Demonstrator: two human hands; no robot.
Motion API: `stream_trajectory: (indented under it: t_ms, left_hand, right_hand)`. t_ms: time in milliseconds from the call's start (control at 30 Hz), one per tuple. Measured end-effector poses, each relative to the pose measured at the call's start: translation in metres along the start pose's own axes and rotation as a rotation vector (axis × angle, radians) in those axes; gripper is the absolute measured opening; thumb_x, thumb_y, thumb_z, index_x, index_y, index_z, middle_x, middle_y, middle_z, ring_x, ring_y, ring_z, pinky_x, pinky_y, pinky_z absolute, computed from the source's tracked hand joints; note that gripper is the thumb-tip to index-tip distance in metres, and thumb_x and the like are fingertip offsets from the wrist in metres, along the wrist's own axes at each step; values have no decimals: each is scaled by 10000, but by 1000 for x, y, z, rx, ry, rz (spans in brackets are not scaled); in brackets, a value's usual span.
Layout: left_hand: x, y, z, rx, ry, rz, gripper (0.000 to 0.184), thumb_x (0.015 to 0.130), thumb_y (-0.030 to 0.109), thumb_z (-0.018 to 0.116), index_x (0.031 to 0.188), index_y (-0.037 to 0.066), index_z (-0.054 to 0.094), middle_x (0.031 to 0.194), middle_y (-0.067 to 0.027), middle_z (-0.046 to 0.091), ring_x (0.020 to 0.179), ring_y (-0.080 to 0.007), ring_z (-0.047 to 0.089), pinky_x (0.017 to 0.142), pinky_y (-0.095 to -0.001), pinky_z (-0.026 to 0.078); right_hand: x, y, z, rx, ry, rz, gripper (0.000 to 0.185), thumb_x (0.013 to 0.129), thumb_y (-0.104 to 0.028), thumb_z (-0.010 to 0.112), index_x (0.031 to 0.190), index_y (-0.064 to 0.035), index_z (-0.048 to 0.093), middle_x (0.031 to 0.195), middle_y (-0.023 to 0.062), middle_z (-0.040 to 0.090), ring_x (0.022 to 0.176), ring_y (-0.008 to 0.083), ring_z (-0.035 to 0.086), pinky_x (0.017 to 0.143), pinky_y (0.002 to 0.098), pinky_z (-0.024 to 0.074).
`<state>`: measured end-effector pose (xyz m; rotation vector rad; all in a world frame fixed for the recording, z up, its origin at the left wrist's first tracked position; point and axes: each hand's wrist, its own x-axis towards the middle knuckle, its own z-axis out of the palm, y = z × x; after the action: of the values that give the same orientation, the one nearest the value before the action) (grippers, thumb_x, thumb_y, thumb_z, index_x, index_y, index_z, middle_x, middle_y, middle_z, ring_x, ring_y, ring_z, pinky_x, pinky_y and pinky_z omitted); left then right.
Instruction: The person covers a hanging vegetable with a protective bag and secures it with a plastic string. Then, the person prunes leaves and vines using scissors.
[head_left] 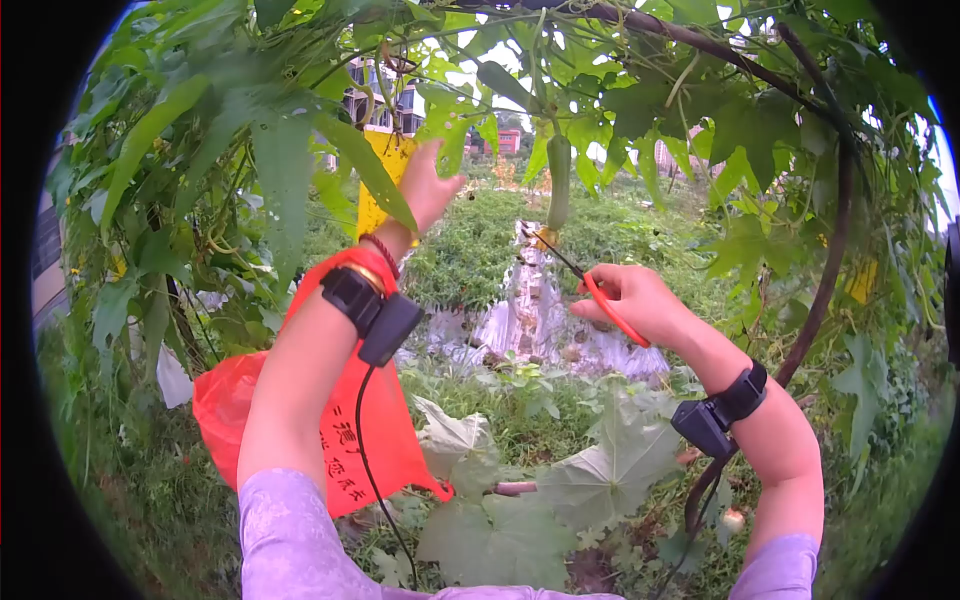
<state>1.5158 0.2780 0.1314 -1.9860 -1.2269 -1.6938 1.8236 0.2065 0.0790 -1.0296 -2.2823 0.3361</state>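
Observation:
My right hand [632,302] is closed on red-handled scissors [612,308], whose dark blades point up and left to the lower tip of a hanging green gourd [558,182]. My left hand [430,186] is raised among the leaves, beside a yellow sheet [385,180], with its fingers apart and nothing visible in them. A red plastic bag [375,430] with dark writing hangs from my left forearm. Above the gourd, a second, smaller green fruit [505,86] hangs at a slant.
Vines and leaves frame both sides and the top. A brown curved branch [838,225] arches down the right side. Large leaves [607,470] spread below my arms. Pale plastic sheeting [525,315] lies on the ground beyond, with buildings far behind. Devices with cables are strapped to both forearms.

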Motion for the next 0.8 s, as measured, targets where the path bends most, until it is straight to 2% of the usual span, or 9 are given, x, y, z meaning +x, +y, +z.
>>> stream_trajectory:
  t_ms: [133, 233, 300, 333, 367, 433, 467, 600, 800]
  left_hand:
    - [56, -21, 2, 20, 80, 19, 762, 755, 130, 662, 1358, 40, 205, 1296, -157, 364, 904, -186, 561, 620, -257, 522]
    - [75, -34, 11, -19, 153, 58, 897, 690, 234, 715, 1354, -5, 162, 1253, -242, 405, 1103, -352, 468, 936, -385, 373]
    - [76, -36, 18, -109, 75, -91, 938, 681, 264, 721, 1359, -8, 132, 1119, -229, 525, 1019, -334, 536, 880, -363, 413]
    - [70, -34, 22, -171, 61, -124, 800, 716, 258, 686, 1328, -10, 246, 974, -186, 609, 889, -298, 598, 781, -342, 456]
    - [64, -33, 20, -176, 58, -127, 800, 716, 258, 686, 1328, -10, 246, 974, -186, 609, 889, -298, 598, 781, -342, 456]
    - [52, -36, 17, -47, 21, -21, 539, 766, 231, 633, 1206, -16, 444, 900, -145, 634, 813, -247, 617, 709, -326, 472]
    - [41, -39, 18, -33, -25, -61, 306, 795, 199, 594, 1009, -19, 583, 848, -118, 646, 731, -201, 615, 660, -325, 469]
    - [9, -32, 12, -307, -230, -293, 203, 835, 179, 578, 972, 33, 613, 783, 1, 610, 646, -50, 549, 555, -187, 437]
    - [-1, -23, 0, -259, -292, -350, 182, 832, 170, 577, 949, 35, 609, 794, 4, 612, 650, -52, 552, 560, -187, 438]
  right_hand:
    - [14, -12, 1, -74, 105, 9, 583, 672, -473, 680, 1007, -2, 600, 823, 142, 624, 783, 256, 606, 721, 339, 457]
    - [30, -17, 10, -6, 148, -2, 570, 675, -471, 674, 994, -4, 604, 857, 151, 630, 810, 263, 612, 734, 343, 459]
    - [39, -22, 17, -14, 154, 24, 567, 680, -477, 665, 985, -3, 606, 880, 158, 632, 819, 280, 612, 740, 345, 459]
    - [45, -23, 21, -32, 178, -1, 568, 679, -485, 659, 969, 1, 608, 879, 162, 631, 819, 288, 610, 738, 348, 459]
    - [50, -25, 25, -49, 200, -28, 571, 679, -494, 654, 953, 4, 609, 878, 167, 629, 820, 296, 608, 735, 351, 459]
    - [63, -26, 30, -49, 196, -16, 580, 670, -511, 652, 927, 7, 611, 862, 171, 628, 813, 303, 609, 724, 359, 461]
    - [72, -25, 33, -59, 220, -9, 584, 665, -519, 652, 916, 6, 612, 847, 171, 629, 805, 303, 610, 717, 363, 462]
    - [97, -36, 40, -91, 259, -15, 588, 658, -541, 645, 884, 1, 621, 818, 172, 632, 782, 304, 615, 702, 369, 465]
    - [127, -38, 50, -17, 268, -23, 632, 627, -615, 603, 834, -20, 648, 795, 145, 644, 747, 258, 628, 674, 346, 472]
